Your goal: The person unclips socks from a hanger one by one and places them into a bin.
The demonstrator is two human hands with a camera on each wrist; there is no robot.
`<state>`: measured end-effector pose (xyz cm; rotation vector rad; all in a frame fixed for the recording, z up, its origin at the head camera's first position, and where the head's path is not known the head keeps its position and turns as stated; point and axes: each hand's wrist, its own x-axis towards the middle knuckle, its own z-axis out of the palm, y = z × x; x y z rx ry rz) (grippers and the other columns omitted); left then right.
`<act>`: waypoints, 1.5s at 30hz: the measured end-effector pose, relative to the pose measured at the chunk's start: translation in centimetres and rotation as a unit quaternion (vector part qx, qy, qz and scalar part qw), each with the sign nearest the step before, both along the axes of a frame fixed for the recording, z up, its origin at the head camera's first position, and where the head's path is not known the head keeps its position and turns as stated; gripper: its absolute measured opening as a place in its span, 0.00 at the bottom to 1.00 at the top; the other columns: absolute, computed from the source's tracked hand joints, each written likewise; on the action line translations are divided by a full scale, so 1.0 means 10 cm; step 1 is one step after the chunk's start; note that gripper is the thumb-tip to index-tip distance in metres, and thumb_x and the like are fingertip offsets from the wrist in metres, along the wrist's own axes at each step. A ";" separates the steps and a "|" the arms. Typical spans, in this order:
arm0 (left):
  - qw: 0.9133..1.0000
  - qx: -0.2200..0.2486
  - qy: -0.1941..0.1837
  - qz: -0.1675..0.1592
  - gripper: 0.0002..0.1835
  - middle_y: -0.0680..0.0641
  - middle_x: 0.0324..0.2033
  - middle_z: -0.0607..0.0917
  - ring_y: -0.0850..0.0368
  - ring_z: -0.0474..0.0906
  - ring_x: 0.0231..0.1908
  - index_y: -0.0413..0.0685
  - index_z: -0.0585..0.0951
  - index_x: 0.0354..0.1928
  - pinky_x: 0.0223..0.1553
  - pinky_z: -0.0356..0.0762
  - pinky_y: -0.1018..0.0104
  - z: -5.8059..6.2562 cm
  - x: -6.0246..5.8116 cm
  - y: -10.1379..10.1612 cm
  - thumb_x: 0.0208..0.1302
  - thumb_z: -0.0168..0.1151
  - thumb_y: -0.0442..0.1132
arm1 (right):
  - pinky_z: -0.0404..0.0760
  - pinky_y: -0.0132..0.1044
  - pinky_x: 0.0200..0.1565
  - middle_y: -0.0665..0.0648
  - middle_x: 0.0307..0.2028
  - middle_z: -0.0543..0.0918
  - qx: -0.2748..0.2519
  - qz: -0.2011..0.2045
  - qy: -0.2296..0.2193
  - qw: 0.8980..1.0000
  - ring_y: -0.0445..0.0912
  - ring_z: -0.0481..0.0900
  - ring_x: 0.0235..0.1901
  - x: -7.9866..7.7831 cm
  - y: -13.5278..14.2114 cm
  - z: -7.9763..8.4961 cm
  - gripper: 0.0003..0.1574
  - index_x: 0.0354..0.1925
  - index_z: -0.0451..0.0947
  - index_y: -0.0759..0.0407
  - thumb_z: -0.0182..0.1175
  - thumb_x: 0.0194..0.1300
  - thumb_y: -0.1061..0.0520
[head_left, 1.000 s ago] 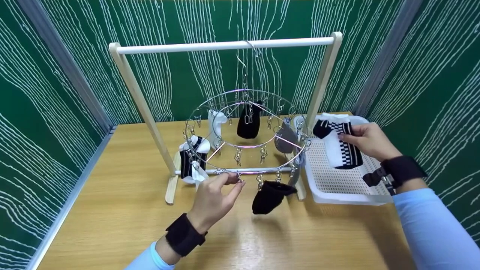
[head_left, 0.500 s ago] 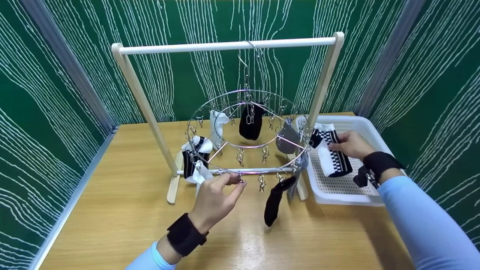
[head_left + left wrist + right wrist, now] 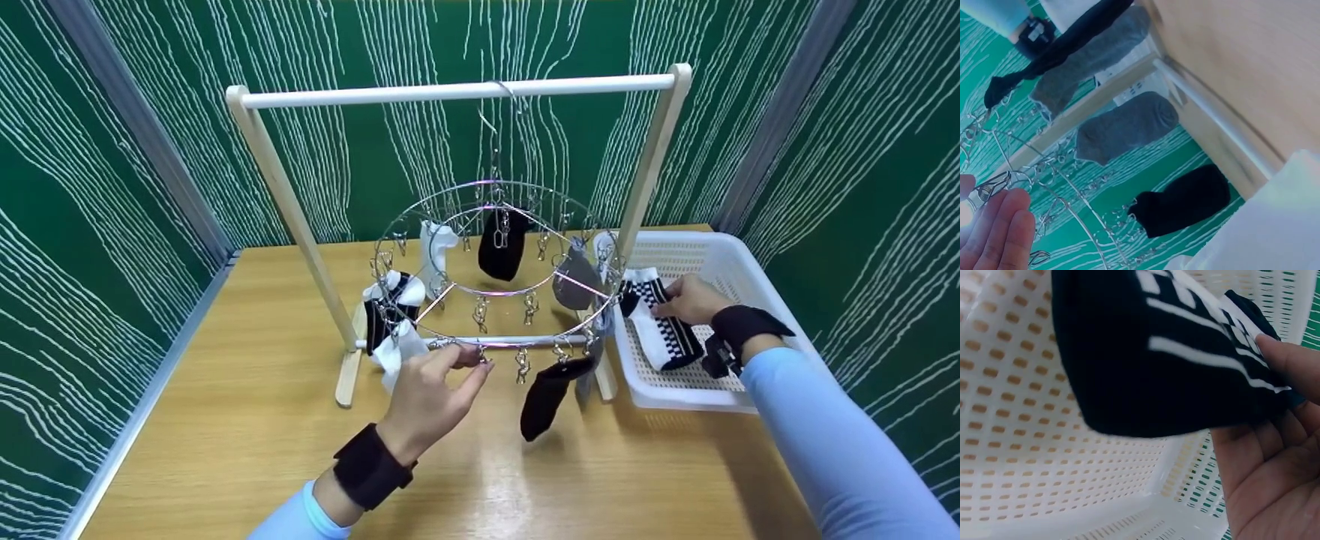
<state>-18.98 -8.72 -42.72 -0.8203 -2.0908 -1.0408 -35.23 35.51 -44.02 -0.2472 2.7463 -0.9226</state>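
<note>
The left hand pinches a small silver metal clip at the front edge of a round, two-ringed wire hanger. Well apart from it, the right hand grips a black-and-white fabric sock with checks and stripes, held over a white perforated plastic basket (thumb on one face, fingers beneath). A plain black fabric sock hangs tilted from the hanger's front right, and a plain white fabric sock hangs just beside the left hand. A pale wooden rack with white rails stands on the wood-grained surface, carrying the hanger.
</note>
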 end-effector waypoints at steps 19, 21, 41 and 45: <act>1.000 -0.002 0.012 -0.003 0.08 0.44 0.33 0.94 0.54 0.93 0.33 0.39 0.87 0.36 0.39 0.90 0.64 0.01 0.00 0.02 0.60 0.79 0.29 | 0.77 0.36 0.32 0.61 0.29 0.83 0.138 -0.018 -0.024 0.990 0.49 0.80 0.28 -0.02 -0.01 -0.22 0.17 0.34 0.78 0.72 0.71 0.67 0.58; 1.000 -0.003 0.013 -0.004 0.08 0.44 0.33 0.94 0.54 0.93 0.33 0.39 0.87 0.36 0.39 0.90 0.65 0.01 0.00 0.02 0.60 0.79 0.29 | 0.79 0.36 0.29 0.62 0.28 0.83 0.142 -0.022 -0.038 0.989 0.50 0.81 0.27 0.00 0.00 -0.23 0.17 0.34 0.77 0.72 0.71 0.67 0.58; 1.000 -0.014 0.014 0.014 0.08 0.45 0.32 0.94 0.56 0.93 0.33 0.41 0.87 0.35 0.37 0.90 0.65 0.05 0.00 0.02 0.60 0.80 0.31 | 0.77 0.35 0.24 0.60 0.21 0.85 0.098 -0.045 0.001 0.994 0.45 0.80 0.20 0.06 0.09 -0.06 0.16 0.34 0.86 0.73 0.70 0.66 0.57; 1.000 -0.014 0.005 0.011 0.07 0.45 0.32 0.94 0.56 0.92 0.32 0.41 0.87 0.35 0.37 0.90 0.64 0.06 0.01 0.01 0.61 0.80 0.31 | 0.82 0.36 0.27 0.67 0.31 0.89 0.073 -0.040 0.026 0.996 0.52 0.86 0.28 0.10 0.05 0.10 0.20 0.43 0.86 0.76 0.70 0.68 0.56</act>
